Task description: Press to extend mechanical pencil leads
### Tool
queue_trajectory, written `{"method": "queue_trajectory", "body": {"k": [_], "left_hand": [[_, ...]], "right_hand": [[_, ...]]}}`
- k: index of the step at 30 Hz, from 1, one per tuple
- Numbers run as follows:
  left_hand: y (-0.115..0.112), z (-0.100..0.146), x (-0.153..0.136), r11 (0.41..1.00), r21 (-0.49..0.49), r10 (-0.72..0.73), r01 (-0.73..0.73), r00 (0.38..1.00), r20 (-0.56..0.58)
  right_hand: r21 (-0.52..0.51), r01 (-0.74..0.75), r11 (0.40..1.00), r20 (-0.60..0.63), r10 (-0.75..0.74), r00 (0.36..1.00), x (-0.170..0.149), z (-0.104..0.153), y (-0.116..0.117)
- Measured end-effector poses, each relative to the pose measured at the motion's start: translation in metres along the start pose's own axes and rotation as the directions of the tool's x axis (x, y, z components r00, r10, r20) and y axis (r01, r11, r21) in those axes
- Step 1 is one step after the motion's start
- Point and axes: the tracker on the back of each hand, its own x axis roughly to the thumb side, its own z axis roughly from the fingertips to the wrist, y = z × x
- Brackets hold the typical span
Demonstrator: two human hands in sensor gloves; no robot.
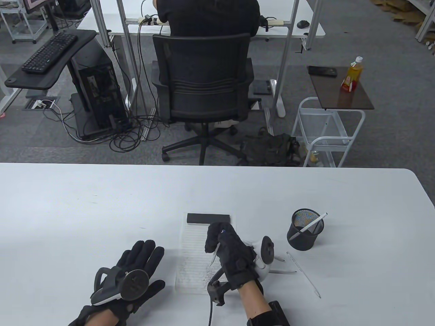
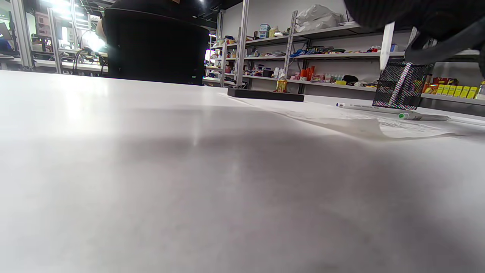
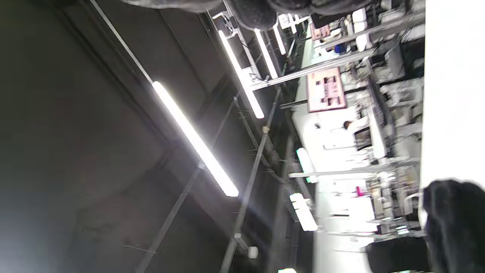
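My right hand point(image 1: 222, 242) hovers over a lined notepad point(image 1: 195, 268) and grips a mechanical pencil point(image 1: 215, 254). The pencil stands nearly upright, tip down just above the scribbled paper, with its blue top end at my thumb. In the left wrist view the right hand point(image 2: 420, 17) and the held white pencil point(image 2: 387, 45) show at the top right. My left hand point(image 1: 141, 265) lies flat on the table to the left of the pad, fingers straight, holding nothing. The right wrist view shows mostly ceiling lights.
A black mesh pen cup point(image 1: 305, 231) with one white pencil point(image 1: 314, 222) in it stands right of the pad. Two more pencils point(image 1: 304, 275) point(image 1: 284, 271) lie on the table near my right wrist. A black block point(image 1: 208, 218) tops the pad.
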Motion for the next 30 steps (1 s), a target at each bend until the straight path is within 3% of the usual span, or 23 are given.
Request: {"method": "queue_trajectory", "body": {"k": [2,4,8,13,16,18,21,23,28,30], "left_hand": [[0.001,0.000,0.000,1.000,0.005,-0.005,0.005,1.000,0.001],[0.001,0.000,0.000,1.000,0.007,-0.002,0.002,1.000,0.002],[-0.002,-0.002,-0.001,1.000,-0.007,-0.006,0.006,1.000,0.001],[-0.003,-0.002,-0.001,1.000,-0.010,-0.005,0.005,1.000,-0.001],[-0.002,-0.002,-0.002,1.000,-0.007,-0.002,0.002,1.000,-0.003],[-0.002,-0.002,-0.002,1.000,-0.007,-0.003,0.003,1.000,-0.004],[-0.002,-0.002,-0.002,1.000,-0.008,-0.003,0.003,1.000,-0.006],[-0.002,-0.002,-0.002,1.000,-0.007,-0.005,0.005,1.000,-0.006],[-0.002,-0.002,-0.002,1.000,-0.007,-0.007,0.007,1.000,-0.004],[-0.002,-0.002,-0.002,1.000,-0.007,-0.007,0.007,1.000,-0.002]], "right_hand": [[0.030,-0.255,0.966,-0.024,0.256,0.966,0.020,-0.012,-0.007],[0.098,-0.414,0.905,-0.045,0.420,0.907,0.033,-0.024,-0.012],[0.274,-0.673,0.687,-0.103,0.717,0.689,0.048,-0.052,-0.025],[0.443,-0.805,0.395,-0.085,0.912,0.400,0.027,-0.070,-0.032],[0.513,-0.833,0.205,-0.016,0.973,0.229,0.015,-0.076,-0.029],[0.542,-0.839,-0.036,0.105,0.994,0.025,0.006,-0.081,-0.024],[0.533,-0.807,-0.253,0.219,0.963,-0.157,-0.003,-0.088,-0.024],[0.516,-0.785,-0.344,0.267,0.935,-0.234,-0.009,-0.091,-0.025],[0.506,-0.718,-0.479,0.328,0.876,-0.354,-0.029,-0.095,-0.030],[0.509,-0.702,-0.497,0.329,0.867,-0.375,-0.037,-0.095,-0.033]]}}
